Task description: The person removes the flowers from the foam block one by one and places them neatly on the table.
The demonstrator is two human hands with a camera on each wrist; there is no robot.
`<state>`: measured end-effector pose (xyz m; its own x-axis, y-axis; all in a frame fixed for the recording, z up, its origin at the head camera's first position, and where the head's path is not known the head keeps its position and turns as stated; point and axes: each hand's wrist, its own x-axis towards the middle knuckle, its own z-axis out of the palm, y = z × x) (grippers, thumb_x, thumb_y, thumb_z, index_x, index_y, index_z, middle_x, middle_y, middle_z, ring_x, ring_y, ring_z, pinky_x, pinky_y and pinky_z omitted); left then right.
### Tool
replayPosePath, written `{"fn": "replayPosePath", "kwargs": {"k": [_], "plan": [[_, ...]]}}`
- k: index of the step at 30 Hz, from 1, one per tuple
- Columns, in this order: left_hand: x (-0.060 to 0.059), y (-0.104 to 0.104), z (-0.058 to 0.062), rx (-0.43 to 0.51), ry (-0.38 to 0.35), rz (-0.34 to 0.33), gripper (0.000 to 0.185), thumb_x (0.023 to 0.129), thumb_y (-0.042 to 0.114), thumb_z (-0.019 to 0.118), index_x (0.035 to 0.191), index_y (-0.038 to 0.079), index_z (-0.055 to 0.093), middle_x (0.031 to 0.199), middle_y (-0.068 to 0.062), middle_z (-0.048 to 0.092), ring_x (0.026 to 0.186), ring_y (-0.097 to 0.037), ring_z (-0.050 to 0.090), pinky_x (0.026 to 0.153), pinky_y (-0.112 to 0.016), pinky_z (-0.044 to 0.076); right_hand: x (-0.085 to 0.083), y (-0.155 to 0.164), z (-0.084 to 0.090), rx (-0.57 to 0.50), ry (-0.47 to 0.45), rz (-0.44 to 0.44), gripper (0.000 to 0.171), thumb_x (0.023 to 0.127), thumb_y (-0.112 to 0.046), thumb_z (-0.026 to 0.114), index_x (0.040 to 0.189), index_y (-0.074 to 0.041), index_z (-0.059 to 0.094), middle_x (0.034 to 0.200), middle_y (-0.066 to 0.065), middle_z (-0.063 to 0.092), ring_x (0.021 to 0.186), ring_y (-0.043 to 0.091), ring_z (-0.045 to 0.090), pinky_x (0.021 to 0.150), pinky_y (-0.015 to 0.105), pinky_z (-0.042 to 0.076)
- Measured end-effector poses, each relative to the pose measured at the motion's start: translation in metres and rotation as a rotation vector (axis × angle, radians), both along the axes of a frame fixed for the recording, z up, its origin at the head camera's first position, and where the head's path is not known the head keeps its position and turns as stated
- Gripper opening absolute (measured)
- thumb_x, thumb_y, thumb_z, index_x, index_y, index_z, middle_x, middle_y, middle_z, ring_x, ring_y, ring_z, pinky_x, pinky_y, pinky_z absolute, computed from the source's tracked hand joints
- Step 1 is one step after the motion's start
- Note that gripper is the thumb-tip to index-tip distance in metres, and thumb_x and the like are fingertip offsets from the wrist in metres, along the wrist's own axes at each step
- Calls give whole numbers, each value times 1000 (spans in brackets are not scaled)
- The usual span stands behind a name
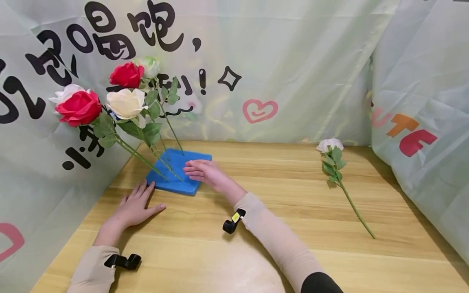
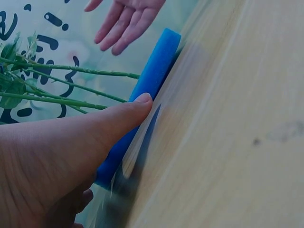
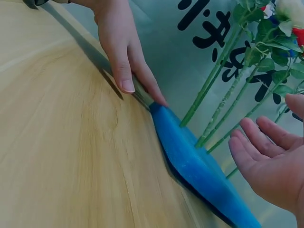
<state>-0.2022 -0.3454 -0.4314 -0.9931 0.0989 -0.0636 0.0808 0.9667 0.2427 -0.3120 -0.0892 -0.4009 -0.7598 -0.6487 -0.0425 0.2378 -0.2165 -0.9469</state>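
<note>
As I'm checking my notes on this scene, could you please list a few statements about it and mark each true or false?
1. Stems stand in the blue board. True.
2. The right grip is holding a stem. False: it holds nothing.
3. A single white flower lies on the table, apart from the board. True.
4. Every flower standing in the board is red. False: a cream rose is among them.

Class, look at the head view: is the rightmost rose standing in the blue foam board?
No, the rightmost rose lies on the wooden table, apart from the blue foam board.
</note>
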Motion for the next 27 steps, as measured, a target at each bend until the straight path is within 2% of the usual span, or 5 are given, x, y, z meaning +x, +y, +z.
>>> {"fn": "replayPosePath", "kwargs": {"k": [4,11,18,27], "plan": [[2,0,-1,0,-1,3,101,88,71,49,157,7,14,161,-30,7,146,-53,10,107,-78,10,2,-13,-2,28,71,-47,44,104,-21,47,135,9,50,139,28,52,135,41,46,112,43,41],[2,1,2,10,-10,5,100,88,70,49,157,7,13,161,-30,7,146,-53,9,107,-78,9,1,-25,-7,143,168,-53,50,104,-33,44,136,5,51,141,21,54,135,32,49,114,43,38],[1,0,1,-4,-6,7,101,88,71,49,157,7,13,161,-29,6,146,-53,9,108,-78,9,1,-31,-9,182,187,-28,50,104,-37,42,134,2,55,134,17,61,129,27,56,110,40,43],[0,-2,-1,-1,-9,12,102,88,72,49,157,7,13,161,-29,6,146,-53,9,107,-78,9,-6,-37,-9,180,177,36,52,105,-39,38,136,-1,55,137,17,59,130,28,55,111,39,42]]}}
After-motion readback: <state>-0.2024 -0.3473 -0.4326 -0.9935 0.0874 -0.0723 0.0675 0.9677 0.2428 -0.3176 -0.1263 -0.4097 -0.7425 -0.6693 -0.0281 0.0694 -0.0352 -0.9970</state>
